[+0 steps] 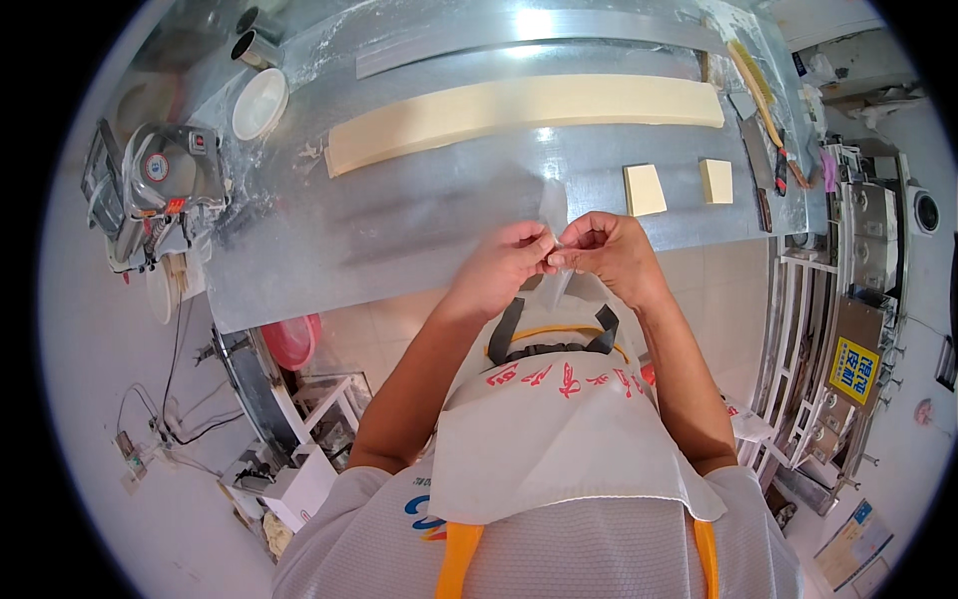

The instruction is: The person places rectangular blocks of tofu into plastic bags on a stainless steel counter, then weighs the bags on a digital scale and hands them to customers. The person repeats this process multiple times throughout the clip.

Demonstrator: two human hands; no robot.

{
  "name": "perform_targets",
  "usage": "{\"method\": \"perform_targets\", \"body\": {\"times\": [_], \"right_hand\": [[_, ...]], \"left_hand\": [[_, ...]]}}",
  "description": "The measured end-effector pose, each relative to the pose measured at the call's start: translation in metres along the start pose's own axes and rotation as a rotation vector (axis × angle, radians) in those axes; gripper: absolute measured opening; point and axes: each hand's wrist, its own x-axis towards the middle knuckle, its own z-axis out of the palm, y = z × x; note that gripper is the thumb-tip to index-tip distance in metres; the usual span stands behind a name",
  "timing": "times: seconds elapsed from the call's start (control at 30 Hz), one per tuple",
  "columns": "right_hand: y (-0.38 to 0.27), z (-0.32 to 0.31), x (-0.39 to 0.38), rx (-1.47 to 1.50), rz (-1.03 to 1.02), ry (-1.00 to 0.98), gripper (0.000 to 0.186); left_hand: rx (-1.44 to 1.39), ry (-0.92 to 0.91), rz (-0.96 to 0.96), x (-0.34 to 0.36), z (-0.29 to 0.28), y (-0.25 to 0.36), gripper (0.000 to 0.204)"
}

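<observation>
Near the front edge of the metal worktable [289, 270], my left hand [501, 265] and my right hand [614, 258] meet, fingertips almost touching. Both pinch a thin, translucent plastic bag or film [554, 203], which sticks up above the fingers and hangs below them. Whether it is open at the top cannot be made out. Beyond my hands, a long pale-yellow strip [519, 110], apparently dough, lies across the table. Two small cut pieces of the same colour, one nearer [645, 190] and one farther right [716, 182], rest to the right of my hands.
A long flat metal bar [559, 28] lies behind the strip. At the right edge are a brush [756, 85] and a broad blade [755, 152]. A white bowl [260, 104], metal cups [254, 50] and a machine [172, 168] stand left. A red basin [291, 341] sits below.
</observation>
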Motion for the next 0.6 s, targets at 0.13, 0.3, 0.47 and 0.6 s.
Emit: {"method": "perform_targets", "body": {"times": [0.13,0.3,0.47,0.6], "right_hand": [[-0.007,0.0,-0.006,0.057,0.087,0.007,0.025],[-0.003,-0.001,-0.007,0.051,0.107,0.028,0.024],[-0.001,0.001,-0.009,0.046,0.109,-0.002,0.024],[-0.001,0.003,-0.009,0.081,0.072,-0.007,0.028]], "left_hand": [[0.019,-0.033,0.047,0.002,-0.003,-0.002,0.018],[0.032,0.004,0.053,-0.003,0.006,0.002,0.009],[0.054,0.017,0.041,-0.007,0.009,0.009,0.012],[0.08,-0.006,0.066,-0.002,0.003,0.003,0.011]]}}
